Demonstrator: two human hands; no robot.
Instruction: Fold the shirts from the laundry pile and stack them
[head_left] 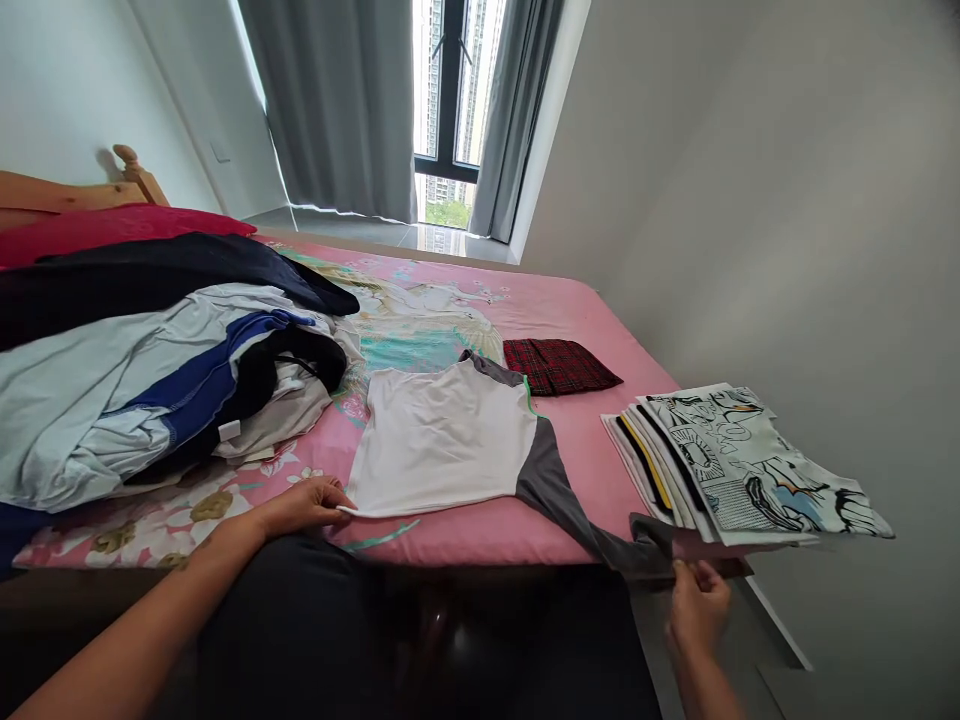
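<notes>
A white shirt with grey long sleeves (pixel 442 435) lies spread sideways on the bed in front of me. My left hand (pixel 311 505) pinches the lower left corner of its white body. The near grey sleeve (pixel 559 490) stretches to the right along the bed's front edge. My right hand (pixel 699 598) is closed on the end of this sleeve, just below the folded stack. The far grey sleeve shows only in part at the shirt's back edge.
A stack of folded clothes (pixel 739 455) sits at the bed's right edge. Behind the shirt lies a folded red plaid cloth (pixel 561 366). A large loose clothes heap (pixel 135 390) covers the left side of the pink floral bedsheet (pixel 540 300).
</notes>
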